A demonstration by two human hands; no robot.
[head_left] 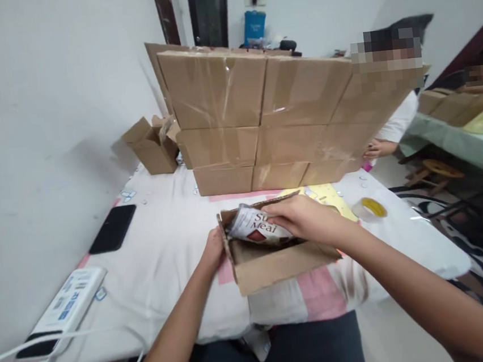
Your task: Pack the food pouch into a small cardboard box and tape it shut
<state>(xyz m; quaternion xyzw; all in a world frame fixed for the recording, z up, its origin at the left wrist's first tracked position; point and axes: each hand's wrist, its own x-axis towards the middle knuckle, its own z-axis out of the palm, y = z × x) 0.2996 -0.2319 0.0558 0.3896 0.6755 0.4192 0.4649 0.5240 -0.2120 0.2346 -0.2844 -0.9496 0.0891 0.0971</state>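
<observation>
An open cardboard box [284, 268] stands on the cloth-covered table in front of me, its near flap folded outward. My left hand [214, 248] is closed on the left side of this box, with its fingertips partly hidden behind the cardboard. Pinched in my right hand [307, 217] is a printed food packet [257, 229] reading "Meal", whitish with a dark red diamond. The packet lies slanted within the box opening; its lower part is hidden by the front wall.
A wall of taped cartons [257, 128] rises behind the box. A tape roll [370, 208] lies to the right. Leftward are a black phone [113, 228], a white power strip [67, 303] with cables and an open carton [153, 152]. Another person's hand [379, 148] is beyond the table's right corner.
</observation>
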